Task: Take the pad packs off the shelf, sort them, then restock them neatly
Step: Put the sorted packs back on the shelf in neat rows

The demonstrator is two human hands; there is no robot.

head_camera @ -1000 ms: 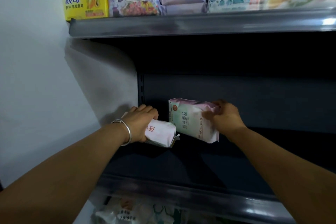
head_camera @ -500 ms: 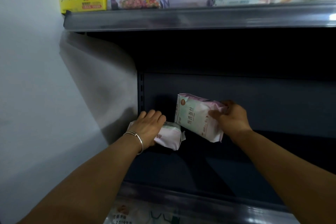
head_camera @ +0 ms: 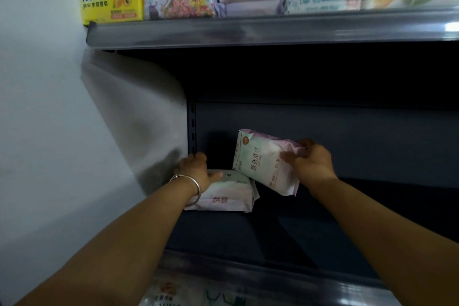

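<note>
1 pack (head_camera: 224,194) lies flat; right hand (head_camera: 311,164) tilts another (head_camera: 263,164).

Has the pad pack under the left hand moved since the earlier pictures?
Yes. The pad pack under the left hand has slid left toward the slotted upright and now lies flat.

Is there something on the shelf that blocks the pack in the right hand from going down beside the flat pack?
Nothing visible does. The right hand holds the tilted pack above the shelf, which is bare to the right of the flat pack under the left hand.
</note>
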